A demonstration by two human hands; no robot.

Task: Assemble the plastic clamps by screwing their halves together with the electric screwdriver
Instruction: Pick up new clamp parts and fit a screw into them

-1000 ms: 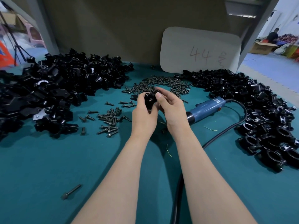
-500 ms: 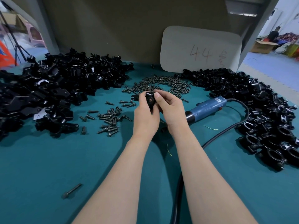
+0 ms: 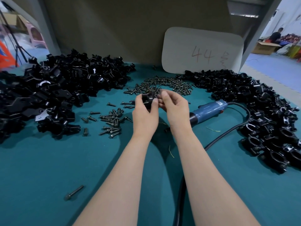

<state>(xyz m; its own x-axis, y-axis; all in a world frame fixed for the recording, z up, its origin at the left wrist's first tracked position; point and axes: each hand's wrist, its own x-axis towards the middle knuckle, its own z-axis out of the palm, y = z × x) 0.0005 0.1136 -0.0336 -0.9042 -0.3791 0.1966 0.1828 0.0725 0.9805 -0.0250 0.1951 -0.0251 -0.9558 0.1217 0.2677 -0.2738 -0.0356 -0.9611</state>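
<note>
Black plastic: heap of clamp halves (image 3: 57, 95) at far left on teal table (image 3: 40, 168), loose screws (image 3: 112, 121) just beside. Centre, above table: left hand (image 3: 145, 115), fingers and thumb curled round one black clamp (image 3: 148, 99). Right hand (image 3: 175, 108) just beside it, fingers curled toward clamp, contents of pinch not discernible. Behind both, larger screw pile (image 3: 162, 85). Right of hands: blue electric screwdriver (image 3: 206, 111) lying flat on table, cable (image 3: 228, 132) attached. Far right, heap of assembled clamps (image 3: 268, 119).

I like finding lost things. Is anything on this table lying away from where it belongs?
Yes. One long bolt lies alone on the green table, on the side nearest the person, far from the main screw pile. It also looks longer than those screws.
</note>
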